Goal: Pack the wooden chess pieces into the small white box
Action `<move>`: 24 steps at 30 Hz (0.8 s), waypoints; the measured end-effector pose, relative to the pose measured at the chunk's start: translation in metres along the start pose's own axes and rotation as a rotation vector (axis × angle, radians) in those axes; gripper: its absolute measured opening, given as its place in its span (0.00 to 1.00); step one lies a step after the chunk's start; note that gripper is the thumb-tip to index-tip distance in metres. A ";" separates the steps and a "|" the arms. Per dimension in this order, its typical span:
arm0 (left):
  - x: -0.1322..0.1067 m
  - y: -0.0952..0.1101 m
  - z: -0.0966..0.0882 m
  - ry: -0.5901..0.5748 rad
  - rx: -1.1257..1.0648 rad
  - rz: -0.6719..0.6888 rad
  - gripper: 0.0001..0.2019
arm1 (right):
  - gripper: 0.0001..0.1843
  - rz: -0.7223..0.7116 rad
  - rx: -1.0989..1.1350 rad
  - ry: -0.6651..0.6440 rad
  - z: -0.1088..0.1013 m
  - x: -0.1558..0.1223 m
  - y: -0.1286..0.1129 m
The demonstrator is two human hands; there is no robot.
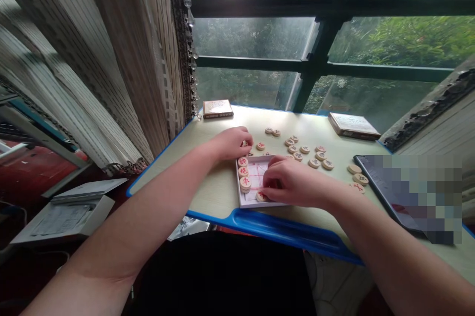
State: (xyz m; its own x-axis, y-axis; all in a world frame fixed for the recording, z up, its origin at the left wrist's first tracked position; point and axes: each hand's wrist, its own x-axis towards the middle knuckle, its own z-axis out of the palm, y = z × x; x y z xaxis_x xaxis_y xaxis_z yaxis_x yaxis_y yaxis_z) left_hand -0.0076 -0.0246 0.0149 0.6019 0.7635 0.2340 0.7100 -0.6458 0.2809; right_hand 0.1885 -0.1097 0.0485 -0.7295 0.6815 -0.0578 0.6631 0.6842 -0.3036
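A shallow white box [239,194] lies on the small table in front of me. Along its left wall, round wooden xiangqi pieces [243,172] with red characters form a column. My right hand [287,181] reaches into the box with bent fingers, its fingertips on a red-marked xiangqi piece [261,196] by the near wall. Beyond the box's far left corner, my left hand [233,142] has its fingers curled together low over the tabletop; what they hold is mostly hidden. Close to its fingertips lies another red-marked piece [260,146].
Several loose pieces [305,149] are scattered beyond and right of the box. A tablet-like device [389,202], partly blurred out, lies at the right. Two flat boxes, a left one [218,109] and a right one [354,126], rest near the window. Blue edging [285,229] rims the table.
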 end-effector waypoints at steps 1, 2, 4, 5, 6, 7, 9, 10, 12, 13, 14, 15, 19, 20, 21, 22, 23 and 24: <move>0.000 0.000 0.000 -0.003 -0.001 -0.006 0.11 | 0.09 0.002 -0.001 -0.003 0.000 0.000 0.000; 0.000 0.000 -0.001 -0.005 -0.002 -0.009 0.11 | 0.10 0.004 -0.005 -0.005 0.000 0.001 -0.001; 0.000 0.000 -0.001 -0.014 -0.001 -0.008 0.11 | 0.11 0.002 -0.019 -0.010 0.001 0.001 -0.002; 0.000 0.000 -0.002 -0.019 0.000 -0.007 0.11 | 0.11 -0.003 -0.027 -0.012 0.001 0.001 -0.003; 0.000 0.000 -0.002 -0.024 -0.002 -0.004 0.10 | 0.12 -0.007 -0.033 -0.013 0.002 0.001 -0.003; 0.000 0.000 -0.002 -0.027 -0.005 -0.002 0.10 | 0.12 -0.011 -0.037 -0.013 0.002 0.001 -0.004; 0.000 0.000 -0.002 -0.031 -0.014 -0.002 0.10 | 0.14 -0.012 -0.040 -0.006 0.004 0.002 -0.004; 0.000 0.000 -0.002 -0.032 -0.016 -0.001 0.10 | 0.14 -0.011 -0.043 0.000 0.005 0.002 -0.005; 0.001 0.001 -0.003 -0.039 -0.019 -0.002 0.09 | 0.14 -0.014 -0.052 0.008 0.006 0.003 -0.005; 0.001 0.001 -0.004 -0.045 -0.020 -0.003 0.10 | 0.14 -0.018 -0.056 0.011 0.006 0.003 -0.004; 0.001 0.001 -0.004 -0.053 -0.023 -0.004 0.10 | 0.14 -0.023 -0.056 0.013 0.006 0.002 -0.004; 0.001 0.002 -0.005 -0.063 -0.027 -0.004 0.12 | 0.13 -0.030 -0.051 0.012 0.006 0.002 -0.004; 0.000 0.004 -0.007 -0.088 -0.041 0.003 0.16 | 0.05 -0.055 0.018 0.015 0.003 0.001 -0.004; 0.000 0.004 -0.007 -0.089 -0.041 0.002 0.16 | 0.04 -0.061 0.038 0.011 0.002 0.000 -0.004; 0.000 0.005 -0.008 -0.089 -0.038 -0.001 0.16 | 0.03 -0.064 0.055 0.003 0.002 0.000 -0.004; 0.000 0.005 -0.008 -0.089 -0.033 -0.004 0.15 | 0.03 -0.067 0.068 -0.008 0.002 0.001 -0.003; -0.001 0.006 -0.008 -0.091 -0.027 -0.005 0.15 | 0.04 -0.071 0.078 -0.019 0.003 0.001 -0.002; -0.001 0.007 -0.008 -0.096 -0.022 -0.005 0.14 | 0.04 -0.074 0.086 -0.027 0.003 0.001 -0.002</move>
State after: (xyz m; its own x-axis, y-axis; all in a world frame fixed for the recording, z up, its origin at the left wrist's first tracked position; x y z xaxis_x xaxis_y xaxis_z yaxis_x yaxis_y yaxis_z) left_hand -0.0063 -0.0294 0.0241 0.6312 0.7623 0.1427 0.7055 -0.6408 0.3028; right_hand 0.1861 -0.1107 0.0459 -0.7808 0.6221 -0.0573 0.5916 0.7067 -0.3881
